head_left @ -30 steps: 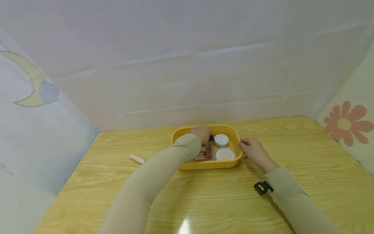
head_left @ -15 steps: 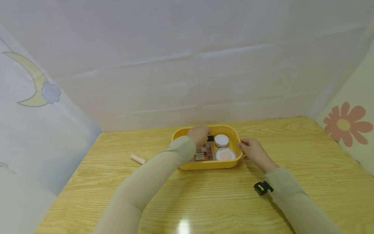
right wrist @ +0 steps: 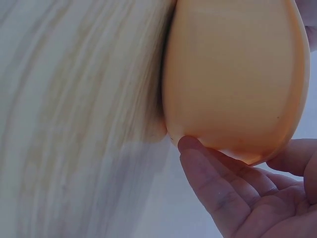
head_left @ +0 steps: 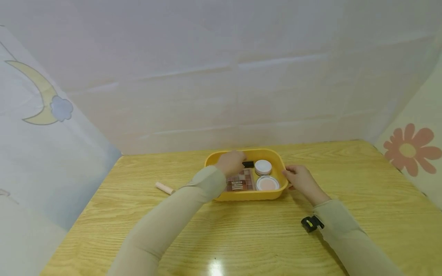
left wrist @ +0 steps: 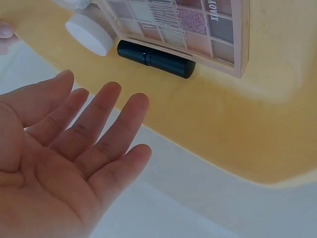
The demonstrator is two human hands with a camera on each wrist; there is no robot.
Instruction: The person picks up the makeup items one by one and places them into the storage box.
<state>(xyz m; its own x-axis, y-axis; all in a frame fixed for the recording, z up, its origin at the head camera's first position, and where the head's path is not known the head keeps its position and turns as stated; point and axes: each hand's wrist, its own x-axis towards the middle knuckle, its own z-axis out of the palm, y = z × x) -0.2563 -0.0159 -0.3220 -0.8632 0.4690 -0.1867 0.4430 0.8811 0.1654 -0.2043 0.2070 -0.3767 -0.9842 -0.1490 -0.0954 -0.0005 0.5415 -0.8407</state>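
Note:
A yellow plastic tray (head_left: 248, 196) sits toward the back of the table. Over its left part is my left hand (head_left: 230, 164), its fingers loosely extended and holding nothing in the left wrist view. Just beyond those fingertips a black lipstick tube (left wrist: 156, 59) lies on the tray floor, along the edge of an eyeshadow palette (left wrist: 183, 25). To the right in the tray are a white-lidded round jar (head_left: 263, 167) and a round compact (head_left: 267, 183). My right hand (head_left: 304, 184) grips the tray's right end, thumb at the rim and fingers against the outer wall (right wrist: 228, 84).
A pale pink tube (head_left: 164, 188) lies on the wooden table (head_left: 259, 237) left of the tray, partly hidden by the left sleeve. A cloth backdrop (head_left: 179, 115) hangs right behind the table's far edge.
My left hand has drawn leftward from the lipstick tube, so more of the tube and palette shows. The right hand keeps its hold on the tray.

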